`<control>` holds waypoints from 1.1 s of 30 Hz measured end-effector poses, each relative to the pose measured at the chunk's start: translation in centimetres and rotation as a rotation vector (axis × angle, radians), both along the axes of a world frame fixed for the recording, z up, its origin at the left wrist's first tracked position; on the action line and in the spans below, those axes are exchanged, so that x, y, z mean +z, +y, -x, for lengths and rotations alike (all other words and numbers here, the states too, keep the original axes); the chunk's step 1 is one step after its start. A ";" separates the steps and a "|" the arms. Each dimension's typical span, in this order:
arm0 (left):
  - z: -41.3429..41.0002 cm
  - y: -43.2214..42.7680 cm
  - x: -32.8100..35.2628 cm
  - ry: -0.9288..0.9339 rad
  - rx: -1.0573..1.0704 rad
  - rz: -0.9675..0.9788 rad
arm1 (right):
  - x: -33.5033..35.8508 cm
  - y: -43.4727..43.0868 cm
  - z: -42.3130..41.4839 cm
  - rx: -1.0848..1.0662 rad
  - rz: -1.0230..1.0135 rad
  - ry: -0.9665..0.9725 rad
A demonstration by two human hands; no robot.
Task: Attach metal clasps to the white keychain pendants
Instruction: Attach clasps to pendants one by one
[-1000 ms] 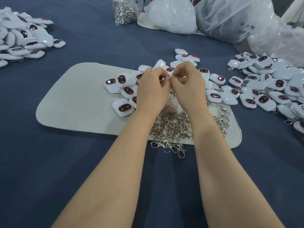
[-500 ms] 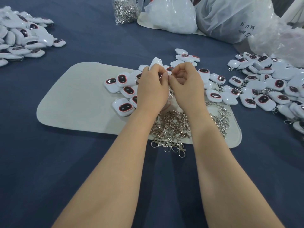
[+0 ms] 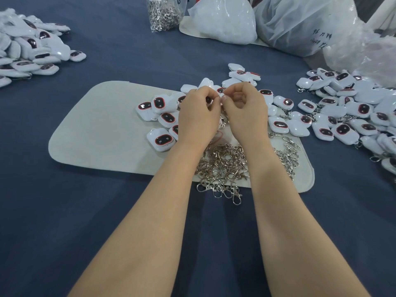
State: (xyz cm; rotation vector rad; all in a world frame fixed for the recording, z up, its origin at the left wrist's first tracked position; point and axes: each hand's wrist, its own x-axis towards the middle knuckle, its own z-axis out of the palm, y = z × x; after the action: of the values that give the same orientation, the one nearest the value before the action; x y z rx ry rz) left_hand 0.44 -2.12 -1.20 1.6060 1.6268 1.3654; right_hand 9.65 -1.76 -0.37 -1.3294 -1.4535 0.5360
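Note:
My left hand [image 3: 198, 116] grips a white keychain pendant [image 3: 206, 83], whose top pokes out above the fingers. My right hand [image 3: 244, 110] meets it at the fingertips and pinches something small there; a metal clasp [image 3: 224, 123] hangs between the two hands. Loose white pendants with dark red-rimmed faces [image 3: 161, 139] lie on the beige felt mat [image 3: 102, 129] left of and beyond my hands. A heap of silver clasps [image 3: 225, 166] sits on the mat's near edge, under my wrists.
A large pile of pendants with clasps [image 3: 351, 116] spreads at the right, another pendant pile [image 3: 27, 52] at the far left. A clear bag of clasps [image 3: 164, 12] and white plastic bags [image 3: 300, 24] stand at the back on the blue cloth [image 3: 64, 211].
Both hands stay together above the mat, with small finger shifts at the pinch point. The held pendant sits slightly lower in the left hand's fingers.

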 end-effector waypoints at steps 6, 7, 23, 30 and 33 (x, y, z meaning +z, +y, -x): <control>0.1 0.0 0.1 -0.034 0.015 -0.019 | -0.1 -0.1 0.3 0.012 -0.012 -0.042; 0.1 0.0 0.1 -0.026 0.015 -0.017 | -0.1 -0.1 0.3 0.008 -0.021 -0.054; 0.0 -0.1 0.1 0.098 0.040 -0.012 | -0.5 0.1 0.2 0.020 -0.031 -0.115; -0.1 -0.2 0.3 0.063 0.008 -0.037 | -0.3 0.2 -0.1 0.015 -0.004 0.000; -0.1 -0.3 0.2 0.069 -0.005 -0.030 | -0.1 0.2 -0.2 0.008 0.015 0.078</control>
State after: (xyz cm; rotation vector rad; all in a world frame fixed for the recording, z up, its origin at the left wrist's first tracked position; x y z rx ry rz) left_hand 0.58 -2.39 -1.02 1.6906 1.6486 1.3516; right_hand 9.87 -1.53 -0.48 -1.3009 -1.3936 0.5990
